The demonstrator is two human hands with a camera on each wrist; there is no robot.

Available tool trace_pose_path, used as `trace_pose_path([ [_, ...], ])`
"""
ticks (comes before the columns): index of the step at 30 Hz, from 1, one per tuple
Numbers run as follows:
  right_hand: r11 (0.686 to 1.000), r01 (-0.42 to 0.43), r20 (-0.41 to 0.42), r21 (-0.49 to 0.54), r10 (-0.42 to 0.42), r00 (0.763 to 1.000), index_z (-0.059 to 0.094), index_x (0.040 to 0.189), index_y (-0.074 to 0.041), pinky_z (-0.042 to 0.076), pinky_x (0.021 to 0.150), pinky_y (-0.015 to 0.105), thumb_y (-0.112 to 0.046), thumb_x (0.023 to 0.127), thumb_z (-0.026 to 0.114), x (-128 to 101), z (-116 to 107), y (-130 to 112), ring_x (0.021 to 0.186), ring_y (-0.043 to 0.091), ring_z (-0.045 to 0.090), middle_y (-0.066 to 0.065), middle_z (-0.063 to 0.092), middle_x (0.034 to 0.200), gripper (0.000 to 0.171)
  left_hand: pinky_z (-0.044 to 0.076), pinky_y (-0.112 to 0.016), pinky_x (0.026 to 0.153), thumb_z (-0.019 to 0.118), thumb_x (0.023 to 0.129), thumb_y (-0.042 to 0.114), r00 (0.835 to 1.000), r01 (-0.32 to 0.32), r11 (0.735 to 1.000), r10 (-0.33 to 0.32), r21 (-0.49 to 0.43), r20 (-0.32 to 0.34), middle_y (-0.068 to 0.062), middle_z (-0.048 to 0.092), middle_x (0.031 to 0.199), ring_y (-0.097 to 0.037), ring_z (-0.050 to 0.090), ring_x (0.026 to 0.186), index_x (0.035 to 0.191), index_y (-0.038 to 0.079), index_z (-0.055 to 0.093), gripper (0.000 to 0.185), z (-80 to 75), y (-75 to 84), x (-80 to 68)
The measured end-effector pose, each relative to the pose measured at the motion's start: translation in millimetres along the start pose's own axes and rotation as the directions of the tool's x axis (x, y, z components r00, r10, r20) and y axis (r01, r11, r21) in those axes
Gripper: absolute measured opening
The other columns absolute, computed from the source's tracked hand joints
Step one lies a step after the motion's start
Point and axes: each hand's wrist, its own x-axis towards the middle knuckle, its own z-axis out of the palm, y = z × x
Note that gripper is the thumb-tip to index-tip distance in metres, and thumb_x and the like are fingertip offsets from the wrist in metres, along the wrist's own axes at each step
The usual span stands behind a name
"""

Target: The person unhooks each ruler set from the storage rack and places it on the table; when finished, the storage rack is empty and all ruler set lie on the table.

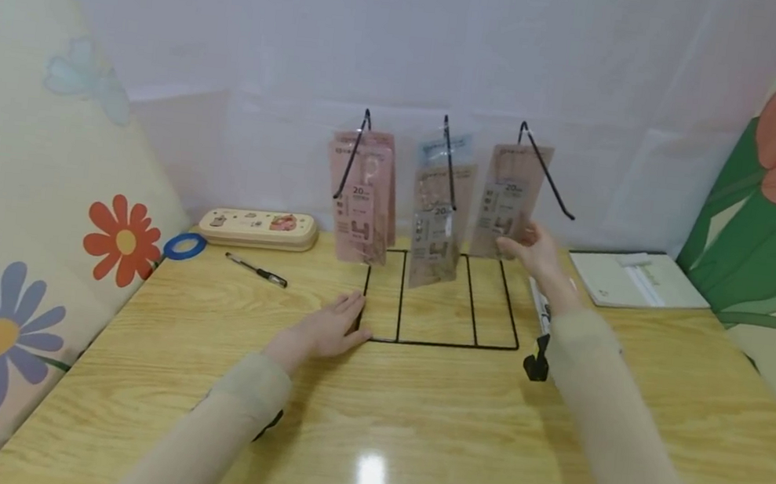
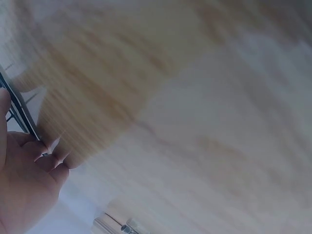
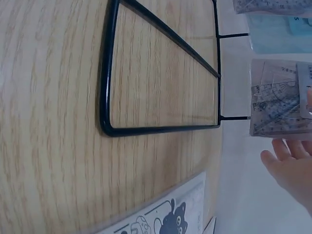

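Note:
A black wire display rack lies with its base on the wooden table, three hooks rising at the back. My left hand holds the base's left bar near the front corner. From the right hook hangs a clear packet of rulers. My right hand pinches the lower right edge of this packet, thumb in front and other fingers partly behind. Triangle and protractor shapes show through the packet in the right wrist view. Other ruler packets hang on the middle hook and the left hook.
Left of the rack are a cream pencil case, a black pen and a blue ring. A pale notebook lies at the back right. A booklet with a black cat sits beside the rack, partly under my right arm.

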Motion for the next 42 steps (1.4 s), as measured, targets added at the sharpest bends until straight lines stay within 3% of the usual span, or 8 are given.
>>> trace_pose_path([
  [10,0.997,0.049,-0.011,-0.055,-0.050,0.999,0.057,0.119,0.010,0.050,0.095,0.041,-0.020,0.094,0.057,-4,2,7,0.102,0.026,0.058,0.028,0.058,0.123,0.039,0.017,-0.049,0.118,0.039,0.100,0.040,1.000,0.001,1.000,-0.001,0.003,0.005,-0.021,0.010,0.157,-0.039,0.011,0.144,0.149,-0.004,0.014,0.070,-0.2,3.1,1.7],
  [15,0.999,0.029,0.087,-0.030,-0.026,0.996,0.054,0.123,0.010,0.050,0.097,0.041,-0.023,0.096,0.055,-21,-5,9,0.111,0.031,0.059,0.028,0.055,0.127,0.043,0.017,-0.051,0.118,0.041,0.101,0.037,1.000,0.001,1.000,-0.001,-0.013,0.000,-0.024,0.011,0.156,-0.041,0.011,0.144,0.148,-0.007,0.016,0.069,-3.2,4.7,0.1],
  [18,1.000,0.011,0.138,-0.016,-0.008,0.990,0.053,0.125,0.010,0.049,0.098,0.040,-0.026,0.096,0.054,-39,-11,10,0.114,0.031,0.059,0.027,0.055,0.128,0.046,0.017,-0.051,0.118,0.040,0.101,0.037,1.000,-0.010,1.000,0.010,-0.002,-0.002,-0.025,0.011,0.156,-0.041,0.012,0.144,0.147,-0.008,0.016,0.069,-2.6,3.6,1.0],
  [25,0.999,0.023,0.197,0.022,-0.027,0.980,0.051,0.128,0.009,0.053,0.091,0.034,-0.029,0.094,0.059,-92,-26,24,0.095,0.009,0.065,0.023,0.060,0.123,0.051,0.017,-0.052,0.117,0.038,0.101,0.037,1.000,-0.029,0.999,0.029,0.018,0.004,-0.026,0.012,0.155,-0.042,0.013,0.143,0.147,-0.009,0.016,0.068,0.0,1.2,4.5],
  [31,1.000,0.006,0.219,-0.003,-0.005,0.976,0.051,0.129,0.006,0.054,0.090,0.039,-0.031,0.092,0.061,-140,-41,27,0.104,0.023,0.067,0.022,0.060,0.122,0.054,0.017,-0.051,0.118,0.038,0.101,0.039,1.000,-0.022,1.000,0.021,0.013,0.011,-0.026,0.011,0.155,-0.042,0.012,0.143,0.147,-0.008,0.016,0.069,1.8,-0.5,4.1],
  [34,1.000,0.023,0.247,-0.001,-0.022,0.969,0.051,0.128,0.008,0.055,0.087,0.035,-0.028,0.092,0.061,-164,-48,26,0.100,0.019,0.068,0.023,0.061,0.121,0.052,0.016,-0.051,0.118,0.039,0.101,0.039,1.000,-0.012,1.000,0.012,0.005,0.011,-0.025,0.010,0.155,-0.042,0.011,0.144,0.147,-0.007,0.015,0.070,1.1,-1.1,2.1],
  [38,0.998,0.034,0.273,0.054,-0.048,0.961,0.051,0.125,0.012,0.056,0.081,0.026,-0.020,0.092,0.061,-191,-59,26,0.090,0.006,0.068,0.011,0.070,0.110,0.047,0.016,-0.052,0.118,0.039,0.101,0.039,1.000,-0.004,1.000,0.004,0.001,0.004,-0.024,0.010,0.156,-0.041,0.011,0.144,0.148,-0.006,0.015,0.069,-0.8,-1.3,1.3],
  [42,0.996,0.021,0.285,0.084,-0.044,0.957,0.060,0.122,-0.003,0.055,0.080,0.024,-0.015,0.092,0.060,-215,-74,32,0.091,0.005,0.068,-0.011,0.072,0.103,0.032,0.017,-0.052,0.117,0.038,0.101,0.039,1.000,-0.009,1.000,0.009,0.012,0.006,-0.024,0.010,0.156,-0.041,0.011,0.144,0.148,-0.006,0.015,0.070,-0.7,-1.4,3.0],
])
